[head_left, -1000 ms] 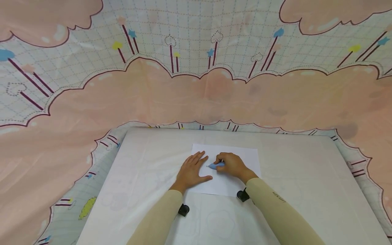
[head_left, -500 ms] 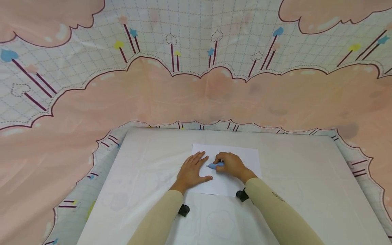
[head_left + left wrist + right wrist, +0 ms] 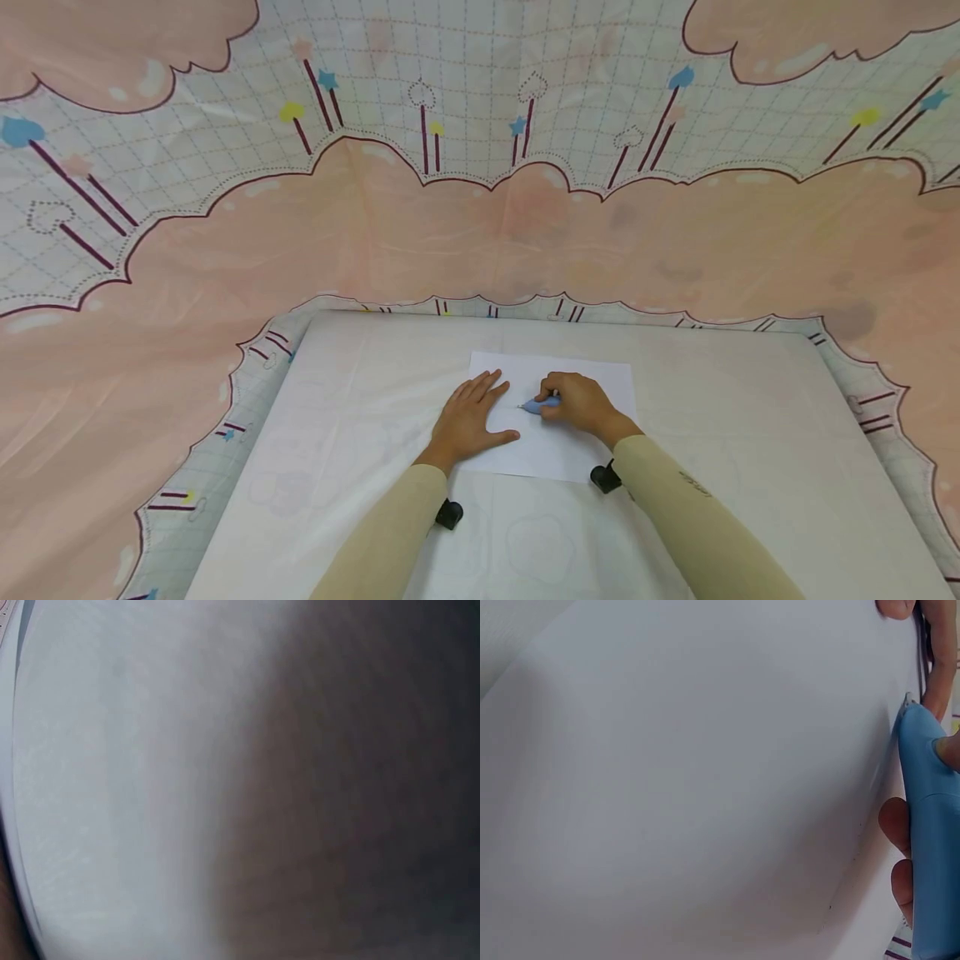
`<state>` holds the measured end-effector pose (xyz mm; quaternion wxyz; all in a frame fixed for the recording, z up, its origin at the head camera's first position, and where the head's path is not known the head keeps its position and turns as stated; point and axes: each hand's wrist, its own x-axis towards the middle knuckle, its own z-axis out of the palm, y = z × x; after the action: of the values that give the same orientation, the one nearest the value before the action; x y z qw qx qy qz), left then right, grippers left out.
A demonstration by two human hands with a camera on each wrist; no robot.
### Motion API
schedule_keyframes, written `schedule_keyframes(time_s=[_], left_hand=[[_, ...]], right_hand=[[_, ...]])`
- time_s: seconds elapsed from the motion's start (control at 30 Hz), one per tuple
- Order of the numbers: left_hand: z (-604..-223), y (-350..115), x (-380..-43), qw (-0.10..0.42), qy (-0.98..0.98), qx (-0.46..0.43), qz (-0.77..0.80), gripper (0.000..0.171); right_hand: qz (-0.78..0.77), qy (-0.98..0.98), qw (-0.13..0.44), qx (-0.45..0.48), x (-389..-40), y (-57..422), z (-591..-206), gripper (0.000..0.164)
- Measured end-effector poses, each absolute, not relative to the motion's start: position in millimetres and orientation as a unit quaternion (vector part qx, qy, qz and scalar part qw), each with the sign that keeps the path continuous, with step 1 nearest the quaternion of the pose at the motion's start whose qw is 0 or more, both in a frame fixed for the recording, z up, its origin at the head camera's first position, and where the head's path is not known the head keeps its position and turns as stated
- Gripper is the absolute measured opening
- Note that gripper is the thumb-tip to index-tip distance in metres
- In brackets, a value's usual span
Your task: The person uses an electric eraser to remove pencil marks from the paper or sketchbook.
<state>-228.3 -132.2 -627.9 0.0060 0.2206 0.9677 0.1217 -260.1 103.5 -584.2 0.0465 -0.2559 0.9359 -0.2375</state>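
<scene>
A sheet of white paper (image 3: 592, 383) lies on the white-covered table. My left hand (image 3: 468, 421) rests on the paper's left part, fingers spread and thumb pointing right. My right hand (image 3: 581, 404) grips a thick blue pen-shaped tool (image 3: 540, 405) over the middle of the sheet, its thin tip pointing left toward the left hand. In the right wrist view the blue tool (image 3: 934, 840) has a rounded body and a small metal tip (image 3: 908, 699); its exact kind is unclear. Small dark specks dot the paper nearby. The left wrist view is mostly blurred.
The wide table (image 3: 360, 375) has a white cloth with faint printed shapes. Behind and around it hangs a patterned pink-and-white fabric (image 3: 480, 233). A black wrist camera (image 3: 450, 514) sits at the left cuff, another black camera (image 3: 605, 478) at the right cuff.
Over the last half second my right hand has shifted a little to the right with the blue tool, away from the left hand. The left hand and the paper have stayed put.
</scene>
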Motion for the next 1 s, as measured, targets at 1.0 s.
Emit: schedule_keyframes(time_s=[1.0], left_hand=[[-627.7, -136.2, -233.1, 0.013, 0.967, 0.229, 0.111, 0.092]], right_hand=[[-0.25, 0.936, 0.053, -0.243, -258.1, 90.9, -581.7, 0.011]])
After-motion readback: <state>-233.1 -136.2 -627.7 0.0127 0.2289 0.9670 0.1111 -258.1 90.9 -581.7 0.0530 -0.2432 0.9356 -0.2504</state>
